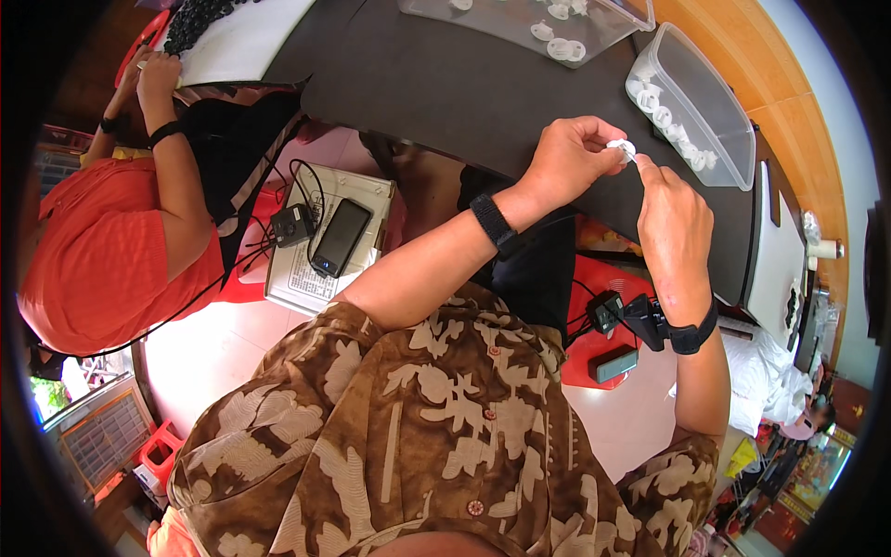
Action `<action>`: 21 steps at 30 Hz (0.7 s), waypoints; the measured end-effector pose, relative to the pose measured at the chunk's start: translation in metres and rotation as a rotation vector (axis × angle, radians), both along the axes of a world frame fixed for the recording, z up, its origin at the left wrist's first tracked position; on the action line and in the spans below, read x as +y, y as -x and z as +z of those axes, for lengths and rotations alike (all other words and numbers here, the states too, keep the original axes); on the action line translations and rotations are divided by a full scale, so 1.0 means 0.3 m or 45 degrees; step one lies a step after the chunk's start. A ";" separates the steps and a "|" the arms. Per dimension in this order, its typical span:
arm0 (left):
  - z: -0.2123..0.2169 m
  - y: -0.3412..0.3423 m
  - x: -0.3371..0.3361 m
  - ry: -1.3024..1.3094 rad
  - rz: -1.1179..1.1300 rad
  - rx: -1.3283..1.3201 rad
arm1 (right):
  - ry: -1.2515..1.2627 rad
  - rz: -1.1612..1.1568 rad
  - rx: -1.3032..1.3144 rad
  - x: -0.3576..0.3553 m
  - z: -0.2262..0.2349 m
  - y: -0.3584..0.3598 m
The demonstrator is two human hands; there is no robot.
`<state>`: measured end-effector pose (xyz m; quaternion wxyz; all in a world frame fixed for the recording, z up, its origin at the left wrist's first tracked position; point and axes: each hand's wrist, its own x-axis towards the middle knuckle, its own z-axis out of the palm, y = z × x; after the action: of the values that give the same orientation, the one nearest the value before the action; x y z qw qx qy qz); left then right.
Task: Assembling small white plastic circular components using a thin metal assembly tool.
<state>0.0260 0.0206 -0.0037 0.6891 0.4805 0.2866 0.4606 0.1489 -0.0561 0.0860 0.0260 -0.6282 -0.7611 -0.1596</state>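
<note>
Over the front edge of the dark table (pixel 445 102), my left hand (pixel 568 165) pinches a small white round plastic part (pixel 620 146) between thumb and fingertips. My right hand (pixel 676 223) comes up to it from the right, fingers closed, with the tips against the part's near side. A thin sliver shows at those fingertips, too small to name. Just beyond my right hand stands a clear plastic bin (pixel 727 116) with several similar white parts (pixel 662 116) inside. Both wrists wear black straps.
Another clear bin (pixel 464 20) with white parts stands at the far edge. At left, a person in an orange shirt (pixel 121 232) works beside a white board (pixel 243 46) bearing black pieces. A phone (pixel 342 238) lies on a box (pixel 288 269); a red stool (pixel 580 367) holds small devices and cables.
</note>
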 end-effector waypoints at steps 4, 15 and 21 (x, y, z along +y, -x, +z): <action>0.001 0.000 -0.001 -0.003 0.006 0.023 | 0.019 -0.017 0.006 0.000 0.000 0.001; -0.003 0.001 -0.018 -0.093 0.071 0.124 | 0.146 0.007 0.009 0.028 0.024 0.002; -0.004 0.002 -0.024 -0.134 0.068 0.173 | 0.241 0.090 -0.093 0.054 0.039 -0.009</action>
<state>0.0253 0.0133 -0.0050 0.6294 0.5384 0.3207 0.4596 0.1517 -0.0397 0.0977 -0.0558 -0.5944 -0.7949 -0.1088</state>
